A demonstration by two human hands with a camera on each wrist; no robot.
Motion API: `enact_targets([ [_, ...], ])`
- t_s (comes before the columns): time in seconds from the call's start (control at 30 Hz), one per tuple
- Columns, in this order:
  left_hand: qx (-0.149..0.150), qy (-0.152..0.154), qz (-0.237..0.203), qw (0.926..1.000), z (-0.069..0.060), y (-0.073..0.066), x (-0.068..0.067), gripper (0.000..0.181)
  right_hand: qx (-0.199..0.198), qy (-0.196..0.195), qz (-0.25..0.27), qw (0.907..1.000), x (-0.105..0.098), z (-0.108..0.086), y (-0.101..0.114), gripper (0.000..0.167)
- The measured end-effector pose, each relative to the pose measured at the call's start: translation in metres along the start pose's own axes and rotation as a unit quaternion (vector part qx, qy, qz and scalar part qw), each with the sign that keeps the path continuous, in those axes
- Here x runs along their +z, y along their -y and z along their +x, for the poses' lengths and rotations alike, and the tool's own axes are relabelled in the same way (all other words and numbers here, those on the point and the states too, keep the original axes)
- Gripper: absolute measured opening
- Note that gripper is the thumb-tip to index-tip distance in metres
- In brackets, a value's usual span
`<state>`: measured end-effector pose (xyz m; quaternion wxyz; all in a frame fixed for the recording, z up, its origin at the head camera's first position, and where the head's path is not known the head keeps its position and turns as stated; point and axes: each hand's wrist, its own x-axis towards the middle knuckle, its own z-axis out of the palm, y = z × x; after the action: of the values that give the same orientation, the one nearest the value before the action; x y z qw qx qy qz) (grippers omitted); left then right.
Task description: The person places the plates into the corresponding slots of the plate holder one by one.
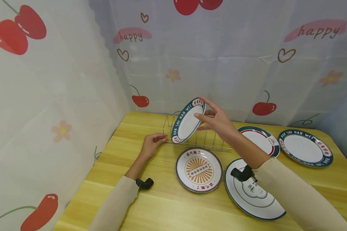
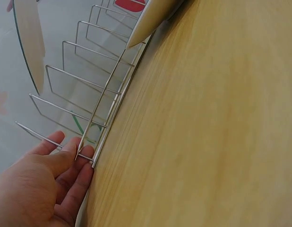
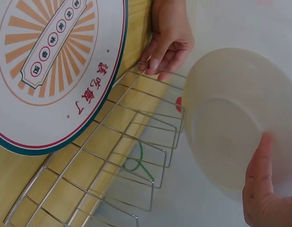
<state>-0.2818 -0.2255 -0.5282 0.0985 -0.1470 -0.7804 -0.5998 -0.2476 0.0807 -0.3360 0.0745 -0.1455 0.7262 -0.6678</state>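
Note:
A silver wire dish rack (image 1: 211,148) stands along the back of the wooden table. My left hand (image 1: 152,144) pinches its left end; the left wrist view shows thumb and fingers around the corner wires (image 2: 84,157). Above the rack, my right hand (image 1: 218,121) grips an oval white plate (image 1: 188,123) with a teal lettered rim, tilted on edge. Its pale underside (image 3: 221,137) fills the right of the right wrist view, fingers against it. I cannot tell whether its lower edge touches the wires. In front lies a round plate with an orange sunburst (image 1: 199,170).
On the right lie a large round plate (image 1: 260,205), partly under the right forearm, a plate with a red inner ring (image 1: 255,139), and another oval teal-rimmed plate (image 1: 305,147). A cherry-printed curtain (image 1: 219,77) hangs behind the table (image 1: 173,208) and along its left.

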Motion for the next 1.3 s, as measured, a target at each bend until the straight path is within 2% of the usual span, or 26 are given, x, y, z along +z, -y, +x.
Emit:
enact_targets([
  [0.2, 0.007, 0.006, -0.012, 0.9999, 0.003, 0.001, 0.0, 0.02, -0.005, 0.009, -0.017, 0.9998, 0.011, 0.016, 0.003, 0.071],
  [0.47, 0.007, 0.005, -0.022, 0.9997, 0.002, -0.001, -0.003, 0.021, -0.042, 0.017, -0.051, 0.9976, 0.03, 0.036, 0.003, 0.07],
  [0.63, 0.003, 0.027, -0.029, 0.9992, 0.001, -0.004, -0.004, 0.023, -0.049, 0.014, -0.072, 0.9961, 0.041, 0.042, 0.005, 0.069],
  [0.73, 0.001, 0.029, -0.032, 0.9991, 0.001, -0.003, -0.003, 0.023, -0.051, 0.011, -0.091, 0.9945, 0.048, 0.046, 0.004, 0.068],
  [0.83, 0.008, 0.023, -0.033, 0.9992, 0.0, 0.003, -0.003, 0.022, -0.046, 0.009, -0.106, 0.9933, 0.055, 0.049, 0.0, 0.068],
  [1.0, 0.02, 0.02, -0.029, 0.9992, -0.001, 0.004, -0.003, 0.021, -0.031, 0.011, -0.135, 0.9903, 0.064, 0.054, -0.014, 0.069],
  [1.3, 0.009, 0.02, -0.031, 0.9993, -0.001, 0.003, -0.002, 0.02, -0.066, 0.004, -0.173, 0.9828, 0.065, 0.057, -0.03, 0.073],
])
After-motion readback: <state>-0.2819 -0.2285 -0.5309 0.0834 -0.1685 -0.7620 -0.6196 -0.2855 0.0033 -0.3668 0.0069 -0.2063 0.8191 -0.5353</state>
